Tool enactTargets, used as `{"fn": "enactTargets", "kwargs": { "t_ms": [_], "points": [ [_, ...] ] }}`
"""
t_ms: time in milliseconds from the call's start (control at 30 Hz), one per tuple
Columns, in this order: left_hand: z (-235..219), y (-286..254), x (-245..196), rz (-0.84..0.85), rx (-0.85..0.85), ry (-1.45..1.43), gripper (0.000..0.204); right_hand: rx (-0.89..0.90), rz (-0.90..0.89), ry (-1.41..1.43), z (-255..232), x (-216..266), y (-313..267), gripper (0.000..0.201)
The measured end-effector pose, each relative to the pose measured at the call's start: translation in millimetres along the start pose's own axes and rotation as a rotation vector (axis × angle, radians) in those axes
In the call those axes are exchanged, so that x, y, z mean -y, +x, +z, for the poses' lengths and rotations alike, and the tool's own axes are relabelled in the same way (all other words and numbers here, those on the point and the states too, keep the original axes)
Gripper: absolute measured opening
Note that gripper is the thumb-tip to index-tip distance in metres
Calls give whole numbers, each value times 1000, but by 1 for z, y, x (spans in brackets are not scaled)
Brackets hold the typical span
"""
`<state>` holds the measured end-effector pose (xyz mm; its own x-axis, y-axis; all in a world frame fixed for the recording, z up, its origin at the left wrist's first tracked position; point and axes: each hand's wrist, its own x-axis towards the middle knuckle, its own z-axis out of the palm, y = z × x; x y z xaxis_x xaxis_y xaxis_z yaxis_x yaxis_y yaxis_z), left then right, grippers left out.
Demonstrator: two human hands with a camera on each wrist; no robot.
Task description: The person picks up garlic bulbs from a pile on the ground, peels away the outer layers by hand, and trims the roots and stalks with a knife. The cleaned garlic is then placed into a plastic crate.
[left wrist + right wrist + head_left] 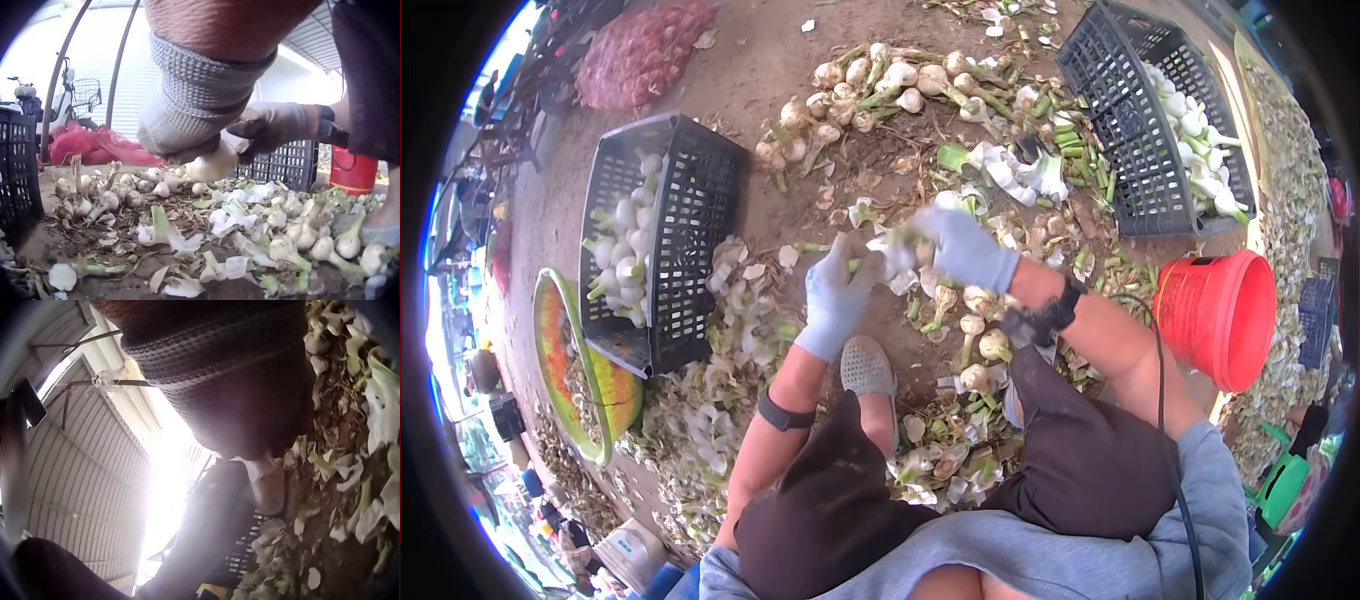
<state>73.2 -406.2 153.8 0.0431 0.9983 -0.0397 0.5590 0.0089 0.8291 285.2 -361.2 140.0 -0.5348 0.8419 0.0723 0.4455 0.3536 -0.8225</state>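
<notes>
Between the two gloved hands is a white garlic bulb (214,165), blurred in the head view. My left hand (838,292), in a pale knit glove, grips the bulb from one side, with the stem end by the thumb. On the other side my right hand (972,248) has its fingers curled at the bulb, where a pale flap of skin (236,141) shows. Its glove (231,381) fills the top of the right wrist view and hides the bulb there. Below the hands lie stripped leaves and skins (237,215) and several unpeeled garlic bulbs (972,345).
Black crates with cleaned garlic stand at left (690,200) and right (1120,130). A red bucket (1215,318) is by the right arm, a green-rimmed basket (605,400) at left. A garlic pile (895,80) lies ahead, a red mesh sack (640,58) behind it.
</notes>
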Motion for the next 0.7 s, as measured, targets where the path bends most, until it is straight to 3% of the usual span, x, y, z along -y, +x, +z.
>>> {"fn": "enactTargets", "kwargs": {
  "t_ms": [33, 67, 100, 133, 167, 200, 233, 267, 300, 367, 433, 467, 500, 567, 600, 667, 700],
  "points": [
    [-1, -4, -1, 32, 34, -77, 11, -36, -7, -257, -14, -10, 11, 23],
    [-7, -8, -12, 38, 69, -143, 10, -85, 242, -38, -27, -18, 16, 22],
    [-10, -11, -10, 40, 79, -144, 10, -192, 126, -129, -38, -51, 21, 21],
    [-15, -12, -7, 194, 88, -158, 12, -300, 131, -235, -55, -68, 21, 21],
    [-20, -13, -5, 347, 94, -171, 15, -360, 194, -164, -73, -85, 18, 22],
    [-23, -14, -5, 347, 92, -169, 15, -416, 253, -92, -87, -98, 12, 24],
    [-27, -15, -5, 223, 72, -339, 18, -452, 392, -146, -101, -88, 7, 26],
    [-30, -16, -6, 97, 50, -510, 20, -363, 511, -220, -113, -101, -2, 44],
    [-32, -18, -5, -32, 26, -681, 23, -356, 506, -222, -111, -91, -3, 44],
    [-30, -16, 3, -50, -23, -643, 25, -26, 531, -598, -97, -52, -14, 75],
    [-25, -15, 6, -13, -79, -659, 24, -93, 180, -210, -59, -14, -14, 107],
    [-21, -15, 8, -13, -82, -660, 24, -113, 148, 142, -39, 14, -13, 101],
    [-18, -15, 10, -43, -90, -688, 25, -76, 148, 289, -27, 51, -12, 87],
    [-14, -16, 6, -72, -103, -713, 27, -234, -265, 212, 2, 59, -8, 62],
    [-13, -17, 2, -99, -123, -777, 25, -234, -267, 216, 1, 61, -7, 62],
    [-18, -18, -3, -125, -144, -838, 23, -180, -172, 257, -5, 61, -2, 34],
    [-22, -18, -4, -200, -115, -1012, 27, -286, -107, 481, -12, 51, 2, 28]
  ]
}}
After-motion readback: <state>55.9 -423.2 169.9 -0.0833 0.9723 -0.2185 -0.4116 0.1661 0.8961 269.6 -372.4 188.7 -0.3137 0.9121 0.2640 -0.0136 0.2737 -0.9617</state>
